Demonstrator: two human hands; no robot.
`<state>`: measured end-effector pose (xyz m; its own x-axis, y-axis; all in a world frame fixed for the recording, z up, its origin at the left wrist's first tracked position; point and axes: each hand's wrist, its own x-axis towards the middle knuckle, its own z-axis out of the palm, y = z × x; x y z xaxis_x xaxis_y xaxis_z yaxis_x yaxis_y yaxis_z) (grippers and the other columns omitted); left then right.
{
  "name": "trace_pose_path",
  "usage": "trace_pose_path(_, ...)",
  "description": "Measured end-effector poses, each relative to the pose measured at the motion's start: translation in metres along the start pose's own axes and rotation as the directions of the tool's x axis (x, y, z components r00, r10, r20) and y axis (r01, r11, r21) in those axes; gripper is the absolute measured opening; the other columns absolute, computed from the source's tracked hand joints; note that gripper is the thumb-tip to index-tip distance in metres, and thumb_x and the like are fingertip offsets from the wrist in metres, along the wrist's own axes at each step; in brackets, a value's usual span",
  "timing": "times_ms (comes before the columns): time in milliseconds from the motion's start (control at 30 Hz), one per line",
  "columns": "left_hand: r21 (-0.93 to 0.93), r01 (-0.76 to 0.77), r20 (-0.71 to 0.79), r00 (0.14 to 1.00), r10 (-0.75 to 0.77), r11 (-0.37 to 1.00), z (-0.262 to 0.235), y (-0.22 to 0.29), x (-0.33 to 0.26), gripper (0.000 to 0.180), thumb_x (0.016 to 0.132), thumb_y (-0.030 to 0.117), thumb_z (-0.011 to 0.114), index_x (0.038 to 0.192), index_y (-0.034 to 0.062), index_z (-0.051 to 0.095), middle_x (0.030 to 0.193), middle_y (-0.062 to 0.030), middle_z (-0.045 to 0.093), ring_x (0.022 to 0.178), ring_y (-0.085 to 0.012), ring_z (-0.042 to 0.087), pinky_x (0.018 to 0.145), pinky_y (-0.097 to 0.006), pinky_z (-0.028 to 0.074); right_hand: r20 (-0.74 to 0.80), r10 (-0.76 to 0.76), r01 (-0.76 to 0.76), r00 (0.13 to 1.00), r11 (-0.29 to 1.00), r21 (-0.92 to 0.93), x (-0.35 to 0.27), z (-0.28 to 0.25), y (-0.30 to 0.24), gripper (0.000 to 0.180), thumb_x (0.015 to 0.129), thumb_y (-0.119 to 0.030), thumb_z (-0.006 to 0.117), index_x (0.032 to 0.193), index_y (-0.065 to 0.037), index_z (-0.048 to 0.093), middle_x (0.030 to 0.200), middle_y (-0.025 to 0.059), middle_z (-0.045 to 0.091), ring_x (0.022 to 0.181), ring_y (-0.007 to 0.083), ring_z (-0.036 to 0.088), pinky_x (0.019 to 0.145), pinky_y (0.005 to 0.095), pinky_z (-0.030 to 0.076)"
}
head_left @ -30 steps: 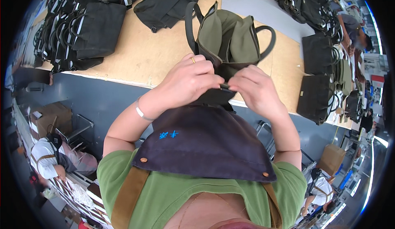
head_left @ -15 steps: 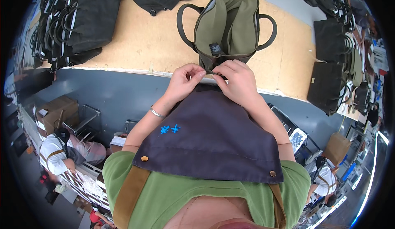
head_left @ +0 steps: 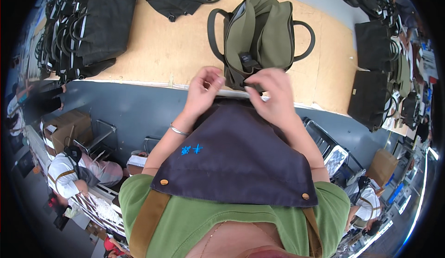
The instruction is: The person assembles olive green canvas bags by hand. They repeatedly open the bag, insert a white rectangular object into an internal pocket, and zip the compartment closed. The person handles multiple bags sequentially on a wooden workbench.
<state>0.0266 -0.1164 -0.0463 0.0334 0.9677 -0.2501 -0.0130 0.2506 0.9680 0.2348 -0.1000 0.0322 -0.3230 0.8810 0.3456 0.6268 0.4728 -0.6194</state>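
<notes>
1. Fingertips (head_left: 252, 82) of the right hand (head_left: 273, 95) pinched on the near edge of an olive-green tote bag (head_left: 259, 35), close to the dark zipper end and a small black tag (head_left: 244, 61).
2. Left hand (head_left: 203, 91) just beside, fingers curled loosely with thumb close to forefinger at the same near edge; cannot tell whether anything is held between them.
3. Thin silver bracelet (head_left: 178, 130) on the left wrist.
4. Bag lying on a light wooden tabletop (head_left: 162, 49), mouth gaping toward the wearer, two dark green handles looping out to either side, near end overhanging the table's front edge.
5. Dark navy apron (head_left: 236, 160) with small blue embroidery directly below both hands, tan straps over a green shirt (head_left: 185, 221).
6. Stacks of black tote bags (head_left: 102, 26) at the table's far left, more black bags (head_left: 371, 95) well apart on the right side.
7. Below the table edge, grey floor, a cardboard box (head_left: 69, 128) at left, and other seated people in white tops at lower left and lower right.
</notes>
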Motion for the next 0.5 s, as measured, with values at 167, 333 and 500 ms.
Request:
trace_pose_path(167,-0.151,-0.143,-0.107,0.986,0.127,0.978,-0.001,0.029,0.024,0.040,0.090,0.015,0.066,0.126,0.0037,0.055,0.110,-0.0027,0.051,0.085,-0.0073,0.049,0.072,-0.022,0.043,-0.447,0.356,-0.337,0.820,0.933,0.125,0.010,-0.027,0.056,0.042,0.077,-0.016,0.075,0.114,-0.005,0.058,0.107,0.0111,0.056,0.102,0.0245,0.051,0.087,0.0383,0.042)
trace_pose_path(333,0.261,-0.461,0.240,0.882,0.405,0.848,0.047,0.043,0.031,0.044,0.086,0.014,0.066,0.125,-0.0027,0.052,0.109,-0.0138,0.050,0.089,-0.0222,0.054,0.080,-0.031,0.046,-0.181,0.424,-0.364,0.887,0.885,0.289,0.034,0.015,0.037,0.042,0.084,-0.022,0.070,0.116,0.000,0.053,0.106,0.0176,0.055,0.095,0.0306,0.056,0.083,0.0414,0.045)
trace_pose_path(500,0.267,-0.495,0.335,0.852,0.402,0.826,0.069,0.045,0.019,0.055,0.087,0.012,0.064,0.138,0.0039,0.043,0.124,-0.0161,0.041,0.092,-0.0221,0.054,0.079,-0.032,0.048,-0.190,0.521,-0.450,0.832,0.835,0.318,0.046,0.014,0.057,0.023,0.091,-0.020,0.059,0.098,0.002,0.054,0.091,0.0212,0.060,0.091,0.0384,0.058,0.079,0.0446,0.046)
